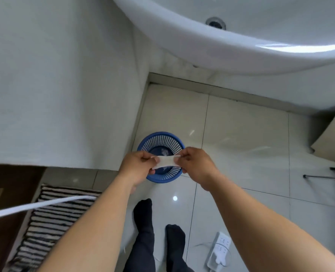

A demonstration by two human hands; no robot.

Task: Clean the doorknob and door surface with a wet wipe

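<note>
Both of my hands hold a small white wet wipe (165,161) stretched between them, directly above a blue mesh wastebasket (161,139) on the tiled floor. My left hand (138,167) pinches the wipe's left end and my right hand (197,163) pinches its right end. The basket holds a bit of crumpled white material at its bottom. No doorknob shows in this view; a dark brown wooden surface (7,185) lies at the lower left.
A white washbasin (241,36) overhangs at the top right. A white wall (54,85) fills the left. A striped mat (51,222) lies lower left, a white power strip (219,250) by my black-socked feet (143,214), a beige box (333,138) at the right edge.
</note>
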